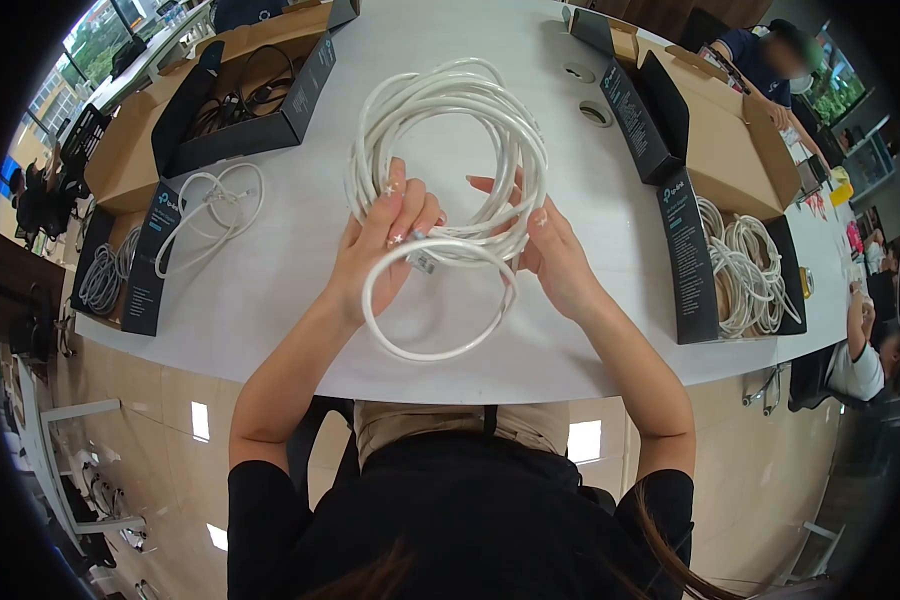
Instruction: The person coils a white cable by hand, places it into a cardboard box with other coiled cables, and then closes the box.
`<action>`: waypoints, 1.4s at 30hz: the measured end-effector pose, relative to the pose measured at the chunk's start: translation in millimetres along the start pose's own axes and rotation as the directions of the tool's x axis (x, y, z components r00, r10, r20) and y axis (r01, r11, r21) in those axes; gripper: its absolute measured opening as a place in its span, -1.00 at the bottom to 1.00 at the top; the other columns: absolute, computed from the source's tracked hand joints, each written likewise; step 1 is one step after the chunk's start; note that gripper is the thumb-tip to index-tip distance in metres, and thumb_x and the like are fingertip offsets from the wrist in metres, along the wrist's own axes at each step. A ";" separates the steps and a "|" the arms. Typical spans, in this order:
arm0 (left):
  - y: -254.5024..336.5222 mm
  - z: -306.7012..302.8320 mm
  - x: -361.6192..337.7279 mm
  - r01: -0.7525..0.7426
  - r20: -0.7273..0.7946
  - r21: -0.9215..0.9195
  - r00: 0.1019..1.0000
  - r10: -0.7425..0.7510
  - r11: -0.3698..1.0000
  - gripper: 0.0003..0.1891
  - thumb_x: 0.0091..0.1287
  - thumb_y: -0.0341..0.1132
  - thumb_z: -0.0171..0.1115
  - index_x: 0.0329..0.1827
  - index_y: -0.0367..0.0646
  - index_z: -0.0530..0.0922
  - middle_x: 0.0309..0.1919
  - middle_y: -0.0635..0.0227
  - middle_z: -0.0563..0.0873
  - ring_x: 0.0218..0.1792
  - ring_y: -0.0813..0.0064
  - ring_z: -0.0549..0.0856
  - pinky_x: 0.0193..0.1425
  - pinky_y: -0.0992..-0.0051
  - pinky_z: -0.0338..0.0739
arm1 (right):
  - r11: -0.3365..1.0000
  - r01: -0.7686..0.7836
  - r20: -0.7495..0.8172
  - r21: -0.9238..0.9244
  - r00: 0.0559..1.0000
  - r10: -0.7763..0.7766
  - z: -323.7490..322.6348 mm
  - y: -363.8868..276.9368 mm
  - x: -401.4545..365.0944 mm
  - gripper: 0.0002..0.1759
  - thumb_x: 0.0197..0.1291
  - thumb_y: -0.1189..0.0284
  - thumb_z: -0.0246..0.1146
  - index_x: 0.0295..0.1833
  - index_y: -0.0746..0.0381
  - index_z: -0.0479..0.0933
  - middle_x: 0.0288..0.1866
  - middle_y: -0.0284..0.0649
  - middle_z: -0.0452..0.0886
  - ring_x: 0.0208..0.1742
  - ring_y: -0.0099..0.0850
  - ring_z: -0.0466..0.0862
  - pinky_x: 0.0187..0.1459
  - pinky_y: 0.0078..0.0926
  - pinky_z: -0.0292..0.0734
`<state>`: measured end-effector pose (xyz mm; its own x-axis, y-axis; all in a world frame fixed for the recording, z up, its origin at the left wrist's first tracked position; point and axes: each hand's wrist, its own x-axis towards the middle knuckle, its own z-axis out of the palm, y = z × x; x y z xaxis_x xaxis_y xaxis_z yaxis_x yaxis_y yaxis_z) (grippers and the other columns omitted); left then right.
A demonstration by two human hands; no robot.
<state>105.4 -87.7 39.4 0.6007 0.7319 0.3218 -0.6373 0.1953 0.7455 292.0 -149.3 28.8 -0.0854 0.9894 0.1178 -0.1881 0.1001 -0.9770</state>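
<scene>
Between my two hands I hold a large coil of white network cable point(448, 105) above the table. My left hand point(388, 232) is closed round the coil's lower left side, near a clear plug point(422, 262) at the cable's end. On the lower right side, my right hand point(555, 250) grips the same coil, thumb in front and fingers partly hidden behind the loops. One loose loop of the cable hangs below the coil toward me.
A smaller white cable point(213, 215) lies on the white table point(300, 310) at left. Black open boxes hold grey cable point(110, 275), black cables point(245, 95) and white cables point(748, 270). People sit at the right, one beyond the far-right box point(625, 120).
</scene>
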 end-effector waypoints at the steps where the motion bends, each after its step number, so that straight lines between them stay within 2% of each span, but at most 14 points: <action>1: -2.7 -1.3 0.0 0.018 0.004 -0.032 1.000 -0.018 0.999 -0.85 0.43 -0.17 -0.08 -0.26 0.02 0.26 -0.60 0.59 0.22 -0.41 0.66 0.32 -0.08 0.56 0.28 | 0.997 -0.012 -0.012 0.078 1.000 0.013 4.5 -1.6 -1.0 -0.30 0.27 0.13 0.08 0.39 0.25 0.04 0.07 -0.17 0.41 -0.07 -0.52 0.50 -0.44 -0.62 0.48; 5: -10.3 -10.2 -0.7 0.135 0.303 -0.110 0.948 -0.096 0.985 -0.85 0.37 -0.24 0.06 -0.25 0.01 0.27 -0.43 0.49 0.33 -0.26 0.55 0.39 -0.03 0.51 0.32 | 0.994 -0.037 -0.141 0.103 0.989 0.051 5.5 -1.5 2.1 -0.49 0.27 0.31 0.07 0.29 0.26 0.22 -0.21 -0.20 0.58 -0.29 -0.56 0.60 -0.45 -0.68 0.46; 8: -16.8 5.3 -5.7 0.074 0.285 0.095 0.954 -0.099 0.993 -0.82 0.32 -0.29 0.12 -0.26 0.03 0.25 -0.31 0.42 0.43 0.01 0.48 0.44 0.22 0.38 0.32 | 0.993 0.002 -0.199 0.122 0.980 0.023 -3.9 -2.5 3.7 -0.65 0.25 0.41 0.07 0.12 0.30 0.40 -0.41 -0.23 0.62 -0.48 -0.61 0.57 -0.49 -0.72 0.43; 9: -10.8 6.0 -7.2 0.131 0.251 0.182 0.952 -0.175 0.974 -0.78 0.26 -0.32 0.20 -0.25 0.00 0.28 0.04 0.19 0.44 0.25 0.28 0.34 0.31 0.28 0.24 | 0.987 0.024 -0.279 0.158 0.960 0.021 -3.2 -5.6 3.3 -0.76 0.24 0.43 0.09 -0.05 0.32 0.49 -0.42 -0.21 0.62 -0.52 -0.64 0.55 -0.51 -0.72 0.41; 13: -18.3 -2.3 -1.6 0.021 0.238 0.460 0.960 -0.146 0.888 -0.49 0.03 -0.28 0.43 -0.02 -0.09 0.34 0.29 0.07 0.27 0.33 0.26 0.27 0.31 0.30 0.25 | 0.999 0.042 -0.257 0.015 0.966 -0.037 -14.0 -16.7 2.7 -0.79 0.19 0.50 0.13 -0.10 0.39 0.47 -0.46 -0.26 0.57 -0.56 -0.59 0.56 -0.50 -0.71 0.41; 16: -5.4 -7.9 0.3 0.141 0.194 0.406 0.952 -0.236 0.903 -0.14 -0.05 -0.07 0.47 0.30 -0.09 0.23 0.30 0.06 0.30 0.32 0.25 0.30 0.32 0.29 0.25 | 0.979 0.188 -0.224 -0.077 0.954 -0.200 -15.8 -24.5 1.8 -0.82 0.14 0.54 0.16 -0.15 0.40 0.48 -0.49 -0.27 0.55 -0.55 -0.59 0.56 -0.51 -0.69 0.40; 18: -2.6 -7.8 1.7 0.067 0.148 0.003 0.987 -0.067 0.998 0.07 -0.09 0.10 0.43 0.44 -0.09 0.02 0.24 0.10 0.41 0.28 0.26 0.38 0.31 0.32 0.28 | 0.976 0.147 -0.178 -0.161 0.968 -0.175 -15.6 -37.4 -0.9 -0.85 0.07 0.58 0.17 -0.22 0.40 0.50 -0.52 -0.32 0.53 -0.55 -0.59 0.57 -0.50 -0.66 0.41; 21: 26.8 -8.4 8.1 0.212 0.063 -0.153 0.977 -0.205 0.965 -0.03 -0.01 0.16 0.34 0.39 -0.15 0.12 0.14 0.12 0.50 0.22 0.25 0.45 0.28 0.35 0.31 | 0.937 0.094 -0.066 -0.337 0.990 -0.123 -17.9 -44.3 -4.6 -0.86 -0.01 0.57 0.21 -0.28 0.38 0.51 -0.54 -0.32 0.53 -0.56 -0.57 0.57 -0.51 -0.64 0.41; 24: 33.9 -19.7 9.3 0.329 0.048 0.386 0.926 -0.375 0.862 -0.14 0.03 0.05 0.36 0.32 -0.23 0.22 0.13 0.14 0.50 0.18 0.32 0.48 0.24 0.41 0.36 | 0.840 0.072 0.022 -0.538 0.997 -0.072 -15.3 -40.0 -5.3 -0.83 -0.10 0.55 0.25 -0.31 0.35 0.52 -0.60 -0.26 0.54 -0.61 -0.54 0.55 -0.53 -0.63 0.39; 25: 30.4 -5.1 10.6 0.225 -0.018 0.696 0.955 -0.297 0.682 -0.15 0.10 0.27 0.18 0.26 -0.25 0.28 0.09 0.15 0.48 0.09 0.43 0.52 0.13 0.46 0.43 | 0.784 0.077 0.040 -0.616 0.997 -0.066 -12.3 -40.3 -5.3 -0.81 -0.13 0.54 0.26 -0.31 0.34 0.52 -0.62 -0.24 0.53 -0.63 -0.53 0.54 -0.53 -0.63 0.38; 27: 11.0 -1.7 3.5 -0.019 0.104 0.797 0.989 -0.105 0.604 -0.40 0.12 -0.12 0.27 0.15 -0.28 0.37 -0.11 0.25 0.57 -0.12 0.51 0.59 -0.02 0.52 0.49 | 0.712 0.094 0.052 -0.696 0.995 -0.080 -9.9 -39.8 -6.0 -0.75 -0.20 0.52 0.27 -0.29 0.32 0.53 -0.67 -0.16 0.52 -0.68 -0.49 0.51 -0.54 -0.62 0.38; 31: 14.7 7.4 0.4 0.233 -0.032 0.747 0.948 -0.317 0.623 -0.60 0.15 -0.35 0.30 0.02 -0.28 0.42 -0.41 0.40 0.59 -0.48 0.66 0.58 -0.33 0.61 0.50 | 0.700 0.093 0.020 -0.708 0.994 -0.112 -14.9 -39.1 -5.1 -0.72 -0.17 0.48 0.35 -0.26 0.32 0.54 -0.61 -0.21 0.55 -0.61 -0.49 0.55 -0.51 -0.57 0.40; 36: 12.0 5.9 0.6 0.156 -0.151 0.587 0.985 -0.081 0.794 -0.75 0.29 -0.39 0.11 -0.01 -0.27 0.39 -0.57 0.48 0.47 -0.64 0.74 0.43 -0.48 0.63 0.39 | 0.653 0.361 0.030 -0.666 0.888 -0.459 -11.7 -28.8 5.0 -0.38 -0.18 0.39 0.48 0.07 0.29 0.47 -0.09 -0.15 0.58 -0.16 -0.43 0.60 -0.21 -0.57 0.48; 42: 2.9 2.5 -0.7 -0.030 -0.252 0.403 0.957 0.142 0.915 -0.82 0.39 -0.30 -0.04 -0.06 -0.20 0.39 -0.61 0.56 0.27 -0.66 0.74 0.25 -0.45 0.62 0.26 | 0.909 0.194 0.045 -0.370 0.981 -0.191 -20.5 -15.8 3.6 -0.15 -0.15 0.43 0.47 0.30 0.29 0.24 0.15 -0.18 0.41 0.13 -0.35 0.48 -0.03 -0.47 0.48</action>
<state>104.3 -89.3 42.8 0.3623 0.8931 0.2668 -0.4062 -0.1063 0.9076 314.7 -145.2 41.0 -0.0917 0.9464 0.3097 0.1741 0.3215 -0.9308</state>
